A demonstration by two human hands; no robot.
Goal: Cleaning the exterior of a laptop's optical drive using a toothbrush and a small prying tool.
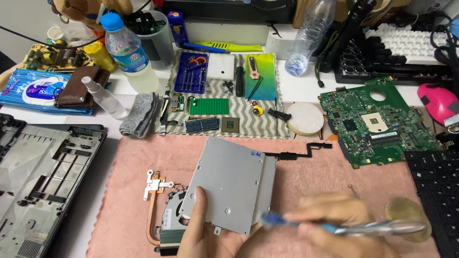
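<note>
Head cam: left hand (203, 234) is clamped on the lower edge of the silver drive (229, 184), tilted up over the pink towel (306, 177). Right hand (334, 224), blurry, is closed round a blue-tipped brush (334, 228) by the drive's corner. One slip and I'd guess the drive drops onto the fan (173, 220).

We see both hands at the bottom of the frame. Left hand (203, 234) at bottom center, palm side up, thumb stretched upward and pressed flat, the other fingers tucked out of sight underneath. Right hand (339, 224) at lower right, motion-blurred, fingers curled in a pinch grip, knuckles toward upper left. Wrists cut off by bottom edge.
</note>
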